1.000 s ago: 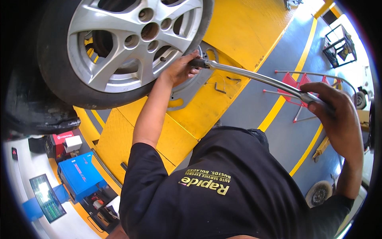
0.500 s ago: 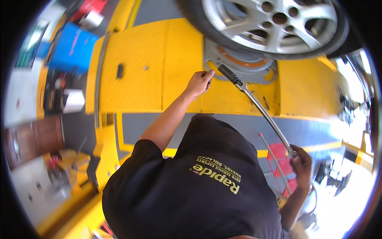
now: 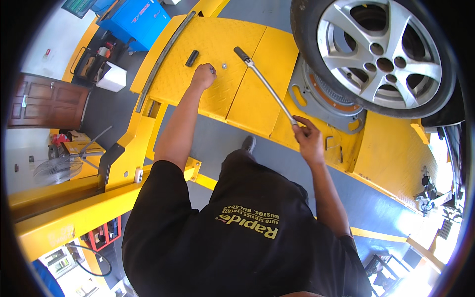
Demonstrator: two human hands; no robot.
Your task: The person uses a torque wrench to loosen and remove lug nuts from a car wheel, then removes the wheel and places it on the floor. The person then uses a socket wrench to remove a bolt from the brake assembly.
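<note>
Your right grip (image 3: 309, 141) is clamped on the near end of the long silver metal wrench (image 3: 272, 92) with a black cylindrical socket (image 3: 241, 53) at its far end. The wrench slants over the yellow metal platform (image 3: 272, 47), its socket end pointing up and to the left. Expect it to feel rigid and fairly heavy, probably tip-heavy, since you hold it only by one end. The smooth shaft could slip under an oily palm, so the handle end looks like the surest hold; the shaft nearer the socket would suit a second hand. Little about it seems fragile.

Your left grip (image 3: 203, 77) has its fingers curled together above the platform; a small dark piece seems to show at them, but you cannot tell what it is. Near it lie a loose black tubular socket (image 3: 192, 58) and a small silver metal nut (image 3: 224, 65).

The platform is hard and has a raised tread pattern. To the right, a silver five-spoke wheel with a black tyre (image 3: 383, 56) stands over a grey slotted metal plate (image 3: 302, 78). Beyond, at the left, are a blue cabinet (image 3: 138, 22) and a brown panelled wooden door (image 3: 48, 102).
</note>
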